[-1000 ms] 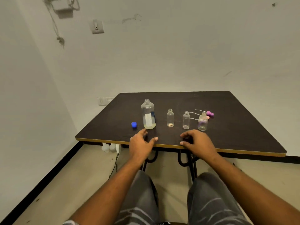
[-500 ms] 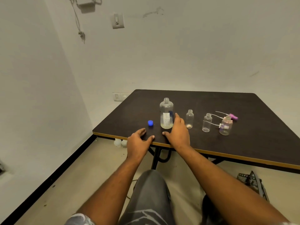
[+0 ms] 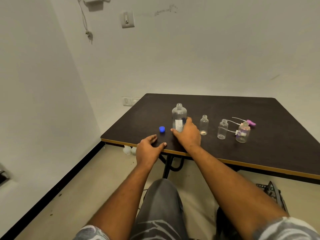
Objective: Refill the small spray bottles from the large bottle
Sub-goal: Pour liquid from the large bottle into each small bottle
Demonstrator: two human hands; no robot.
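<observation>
Head view: the large bottle (image 3: 179, 116) stands upright and uncapped near the front left of the dark tabletop (image 3: 225, 104). The right hand (image 3: 187, 134) is wrapped round its lower body, thumb on the left side and fingers reaching round the right. The left hand (image 3: 149, 146) lies relaxed on the front edge, holding nothing.

The bottle is clear plastic with a paper label. It looks largely empty, so it is probably light, and its thin wall may give under a squeeze. A hold low on the labelled body, as here, seems sound; the smooth plastic could slip if wet, and the open neck means any tilt pours.

Its blue cap (image 3: 162, 129) sits just left of it, apart from both hands. To the right stand three small bottles in a row, all open — the nearest small bottle (image 3: 204, 125), a second small bottle (image 3: 222, 129) and a pinkish third bottle (image 3: 243, 132). They look light and easy to topple. A purple spray head (image 3: 251, 122) with its thin tube lies behind the third bottle. Nothing stands between the large bottle and the nearest small one.
</observation>
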